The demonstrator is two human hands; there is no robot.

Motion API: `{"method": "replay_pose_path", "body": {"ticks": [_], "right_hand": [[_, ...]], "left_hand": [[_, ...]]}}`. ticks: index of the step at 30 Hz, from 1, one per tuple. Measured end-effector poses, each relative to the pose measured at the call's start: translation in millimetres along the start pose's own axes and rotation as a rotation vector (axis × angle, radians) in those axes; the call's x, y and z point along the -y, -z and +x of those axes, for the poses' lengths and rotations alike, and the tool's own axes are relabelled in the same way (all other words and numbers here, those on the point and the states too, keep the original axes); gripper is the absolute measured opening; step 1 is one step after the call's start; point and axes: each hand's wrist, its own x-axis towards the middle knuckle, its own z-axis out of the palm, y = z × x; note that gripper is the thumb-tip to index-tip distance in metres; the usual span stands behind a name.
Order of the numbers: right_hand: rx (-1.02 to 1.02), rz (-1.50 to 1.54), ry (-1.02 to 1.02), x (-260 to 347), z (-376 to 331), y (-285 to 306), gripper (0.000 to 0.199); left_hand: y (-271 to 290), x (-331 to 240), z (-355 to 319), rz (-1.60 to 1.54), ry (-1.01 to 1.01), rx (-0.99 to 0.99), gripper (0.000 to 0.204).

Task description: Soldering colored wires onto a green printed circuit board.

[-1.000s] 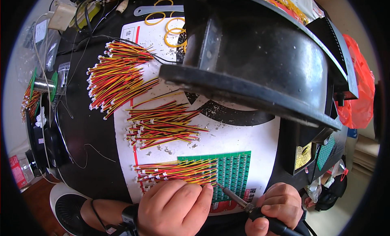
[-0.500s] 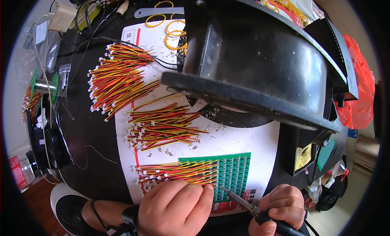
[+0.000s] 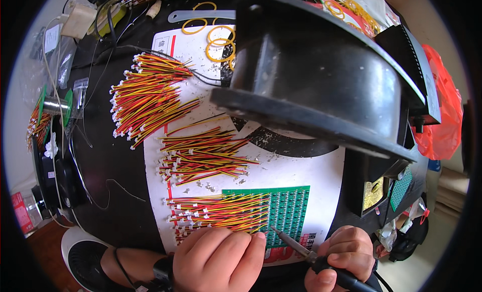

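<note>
My right hand [image 3: 342, 257] grips a soldering iron [image 3: 296, 246] whose tip touches the lower edge of a green circuit board [image 3: 286, 207]. My left hand [image 3: 221, 259] presses down on a row of red, yellow and black wires [image 3: 216, 211] that run onto the board's left side. What lies under my left palm is hidden. The board rests on a white sheet [image 3: 301, 174] over a black table.
Two more bundles of the same wires lie above, one at mid sheet [image 3: 203, 155] and one further back [image 3: 148, 102]. A big black hood [image 3: 321, 76] overhangs the right half. Yellow rubber bands [image 3: 218, 38], a solder spool [image 3: 52, 105] and a red bag [image 3: 442, 116] sit around.
The soldering iron tip has slid slightly right and down along the board's lower edge. My left hand has stayed on the wires.
</note>
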Motion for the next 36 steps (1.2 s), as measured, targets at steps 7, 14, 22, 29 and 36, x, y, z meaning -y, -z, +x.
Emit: {"method": "replay_pose_path", "body": {"ticks": [7, 14, 22, 29, 36], "right_hand": [[0.071, 0.011, -0.042, 3.3, 1.8, 1.3, 0.021], [0.11, -0.015, -0.087, 6.7, 3.8, 4.0, 0.021], [0.126, -0.008, -0.1, 6.8, 3.1, 5.2, 0.019], [0.068, -0.204, -0.146, 4.5, -22.9, -1.0, 0.024], [-0.058, -0.072, -0.119, 4.2, -9.0, 1.1, 0.024]], "left_hand": [[-3.6, 1.3, -1.4, 0.003, 0.014, -0.005, 0.007], [-5.3, 1.8, -1.6, 0.0, 0.001, -0.014, 0.008], [-4.4, -0.6, -1.1, 0.028, 0.004, -0.005, 0.009], [-5.0, 0.5, -1.3, 0.021, 0.001, 0.0, 0.01], [-5.7, 0.6, -1.9, 0.016, 0.012, -0.007, 0.009]]}}
